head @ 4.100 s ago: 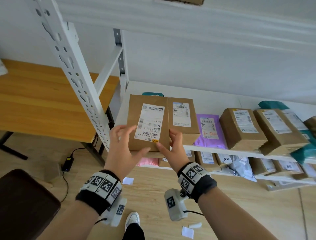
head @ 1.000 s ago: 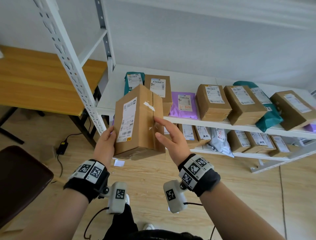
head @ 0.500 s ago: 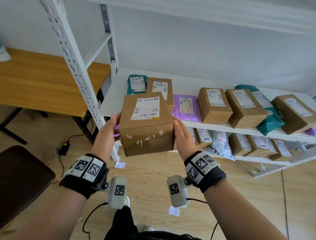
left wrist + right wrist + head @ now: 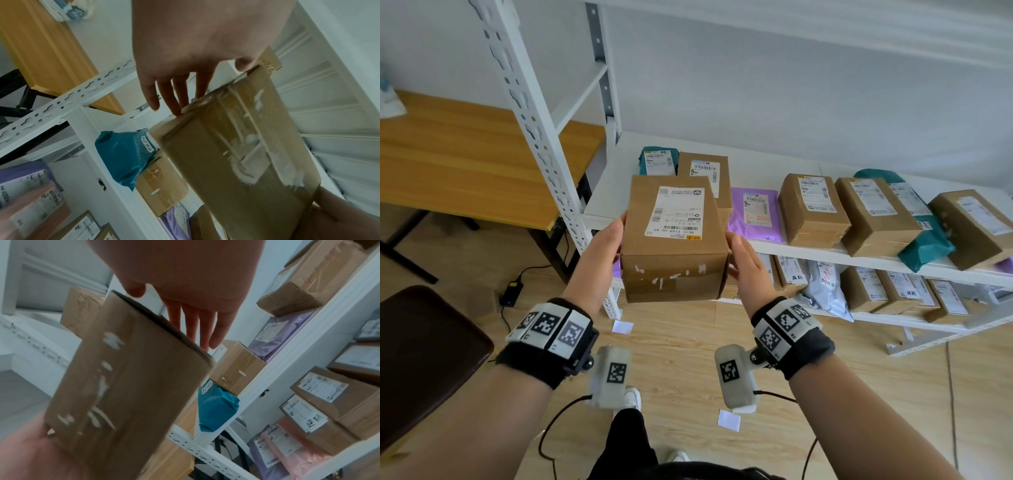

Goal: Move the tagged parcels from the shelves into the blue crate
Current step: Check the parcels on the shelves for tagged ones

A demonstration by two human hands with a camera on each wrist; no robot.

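Cardboard parcel [image 4: 674,240], at 12 o'clock before the person and clear of the shelf [image 4: 808,251], now shows its label up after turning; left hand [image 4: 599,253] and right hand [image 4: 748,269] press flat-fingered against its 2 sides, crate unseen.

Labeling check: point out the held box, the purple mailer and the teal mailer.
held box [image 4: 681,209]: head view, on its white label.
purple mailer [image 4: 753,228]: head view, lower bare plastic.
teal mailer [image 4: 121,155]: left wrist view, mid body.

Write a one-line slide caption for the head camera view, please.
Both hands, left and right, hold a labelled box by its sides in front of the parcel shelf.
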